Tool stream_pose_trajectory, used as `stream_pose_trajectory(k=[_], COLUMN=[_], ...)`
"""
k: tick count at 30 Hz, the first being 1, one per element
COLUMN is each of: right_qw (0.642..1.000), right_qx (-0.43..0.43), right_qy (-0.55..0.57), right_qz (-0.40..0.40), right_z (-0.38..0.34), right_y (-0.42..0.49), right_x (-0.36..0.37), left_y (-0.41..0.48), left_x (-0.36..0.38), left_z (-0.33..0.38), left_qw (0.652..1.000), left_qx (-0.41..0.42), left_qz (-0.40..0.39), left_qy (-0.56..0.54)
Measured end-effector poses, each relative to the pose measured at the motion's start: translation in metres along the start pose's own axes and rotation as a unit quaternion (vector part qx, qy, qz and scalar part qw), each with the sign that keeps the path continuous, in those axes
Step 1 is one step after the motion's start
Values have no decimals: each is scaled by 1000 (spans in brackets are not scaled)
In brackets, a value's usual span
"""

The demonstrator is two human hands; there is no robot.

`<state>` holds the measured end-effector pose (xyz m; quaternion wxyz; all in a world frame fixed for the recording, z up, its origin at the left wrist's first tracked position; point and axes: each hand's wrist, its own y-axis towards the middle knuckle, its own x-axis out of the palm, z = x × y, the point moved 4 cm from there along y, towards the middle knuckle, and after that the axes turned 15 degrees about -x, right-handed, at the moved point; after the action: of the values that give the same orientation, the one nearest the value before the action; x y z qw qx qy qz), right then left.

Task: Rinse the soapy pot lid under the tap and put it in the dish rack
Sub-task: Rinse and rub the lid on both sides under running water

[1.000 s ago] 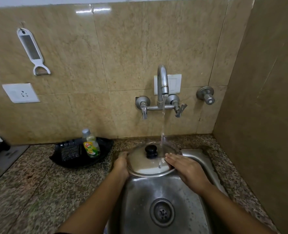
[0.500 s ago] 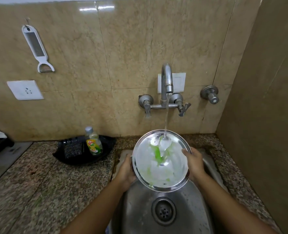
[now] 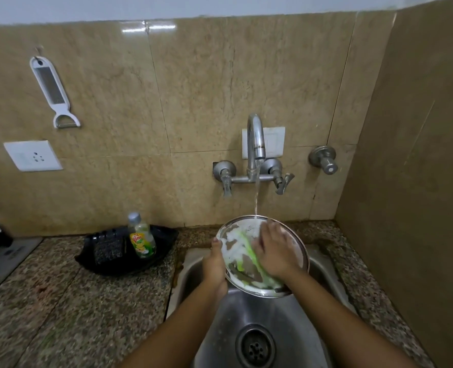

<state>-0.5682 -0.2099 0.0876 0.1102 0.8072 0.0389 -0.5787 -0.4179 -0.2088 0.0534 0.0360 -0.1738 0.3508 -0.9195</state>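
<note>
The steel pot lid point(image 3: 236, 251) is tilted up over the sink with its underside toward me, smeared with white foam and green soap. My left hand point(image 3: 216, 266) grips its left rim. My right hand point(image 3: 274, 251) lies flat on the lid's inner face, fingers spread over the foam. Water runs from the tap point(image 3: 256, 139) and lands on the lid's top edge. No dish rack is in view.
The steel sink point(image 3: 323, 266) with its drain point(image 3: 256, 346) lies below the lid. A black tray point(image 3: 164, 236) on the granite counter at left holds a scrub pad point(image 3: 107, 249) and a dish soap bottle point(image 3: 140, 237). A tiled wall closes the right side.
The lid was flipped from knob-up to underside facing me. My right hand then left the right rim and now presses flat on the soapy inner face.
</note>
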Motion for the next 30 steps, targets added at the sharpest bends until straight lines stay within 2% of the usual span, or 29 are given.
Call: stream_pose_trajectory(k=[4, 7, 8, 10, 13, 14, 16, 19, 22, 24, 26, 28, 30], right_qw=[971, 946, 949, 968, 990, 993, 992, 966, 944, 956, 978, 992, 995], right_qx=[-209, -267, -251, -166, -65, -62, -108, -226, -269, -224, -124, -65, -74], right_qy=[16, 20, -5, -63, -97, -83, -37, 36, 61, 15, -30, -64, -54], right_qz=[-115, -179, -189, -177, -80, -56, -59, -119, -179, -189, -164, -91, -29], right_z=[-44, -35, -23, 4, 24, 20, -1, -43, -42, -17, 14, 26, 15], right_y=[-14, -51, -57, -56, -25, -12, 6, -7, -46, -56, -45, -21, 6], right_x=[3, -4, -7, -15, -21, -19, -11, -2, -4, -11, -19, -22, -17], left_y=[-1, -8, -10, -14, -20, -19, -20, -15, -10, -15, -18, -21, -21], left_x=[10, 2, -2, -5, 2, 5, 12, 13, 0, -8, -9, -4, 4], left_z=[9, 17, 19, 19, 8, 5, 4, 10, 18, 24, 23, 15, 7], left_qw=[999, 997, 996, 994, 997, 998, 999, 998, 996, 994, 995, 997, 998], left_qx=[32, 26, 27, 37, 18, 8, 5, 12, 1, 9, 13, -8, -27], left_qz=[33, 71, 83, 97, 70, 61, 46, 61, 88, 104, 101, 79, 48], left_qy=[2, -28, -30, -27, -18, -13, -7, 5, -9, -15, -10, -4, 3])
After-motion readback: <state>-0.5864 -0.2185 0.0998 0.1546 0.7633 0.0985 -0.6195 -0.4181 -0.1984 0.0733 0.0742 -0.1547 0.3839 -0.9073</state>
